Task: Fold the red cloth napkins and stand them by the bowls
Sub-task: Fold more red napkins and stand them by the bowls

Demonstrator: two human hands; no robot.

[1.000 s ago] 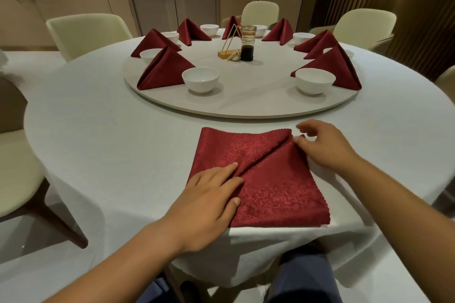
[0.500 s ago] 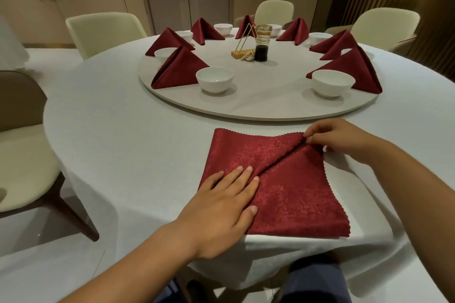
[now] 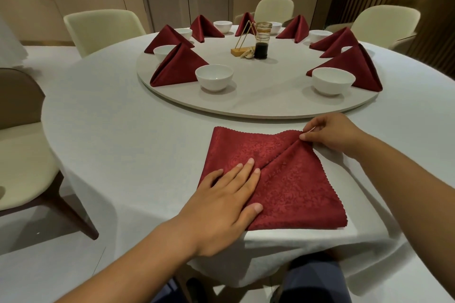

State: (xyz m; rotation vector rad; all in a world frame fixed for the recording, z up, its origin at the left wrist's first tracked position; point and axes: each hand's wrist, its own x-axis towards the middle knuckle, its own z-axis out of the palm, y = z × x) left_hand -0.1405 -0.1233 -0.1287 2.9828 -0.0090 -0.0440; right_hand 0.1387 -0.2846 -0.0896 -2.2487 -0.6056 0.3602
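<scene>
Red napkin (image 3: 296, 193) is pressed by the flat left hand (image 3: 222, 204) and pinched by the right hand (image 3: 332, 134); the fold could be pulled crooked by a tug.

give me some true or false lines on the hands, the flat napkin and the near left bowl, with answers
1. The left hand lies flat on the napkin. True.
2. The right hand pinches the napkin's far right corner. True.
3. The napkin is standing upright. False: it lies flat on the tablecloth.
4. The near left bowl holds soup. False: it is empty.
5. A folded napkin stands left of that bowl. True.
</scene>
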